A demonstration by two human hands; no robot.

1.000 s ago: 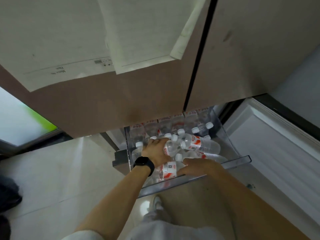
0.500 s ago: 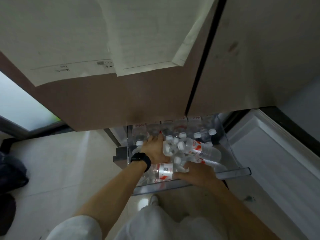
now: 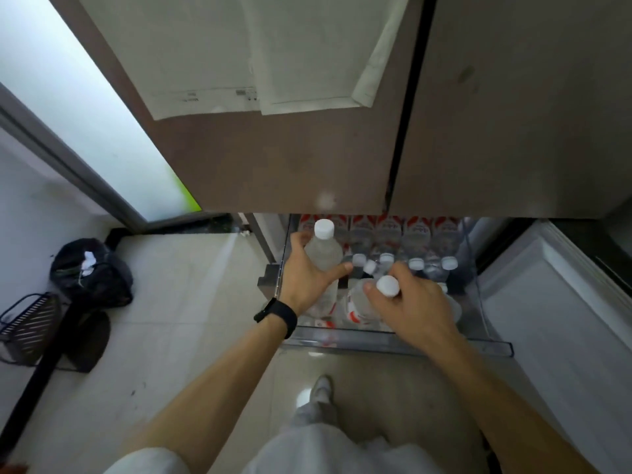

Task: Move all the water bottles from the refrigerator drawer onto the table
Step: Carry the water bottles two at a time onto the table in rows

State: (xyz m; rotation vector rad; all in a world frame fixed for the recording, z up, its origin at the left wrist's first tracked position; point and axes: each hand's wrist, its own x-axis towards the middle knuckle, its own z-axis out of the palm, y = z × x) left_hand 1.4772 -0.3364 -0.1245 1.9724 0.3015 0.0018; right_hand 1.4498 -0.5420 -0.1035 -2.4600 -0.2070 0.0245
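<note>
The clear refrigerator drawer [image 3: 393,345] stands pulled out below the brown fridge doors. Several water bottles [image 3: 415,265] with white caps and red-and-white labels stand in it. My left hand [image 3: 307,278] grips one upright bottle [image 3: 323,251] by its body, raised above the drawer's left side. My right hand [image 3: 410,306] grips a second bottle [image 3: 388,286] near its neck, the cap showing above my fingers. A black watch sits on my left wrist.
Brown fridge doors [image 3: 307,165] with taped papers hang above the drawer. The open white drawer front [image 3: 564,319] lies to the right. A black rubbish bag [image 3: 90,271] and a wire rack [image 3: 29,326] stand on the tiled floor at left. My shoe [image 3: 319,388] is below the drawer.
Both hands have lifted a bottle each up out of the pile in the drawer and turned it upright. The camera has risen and tilted, showing more floor at left.
</note>
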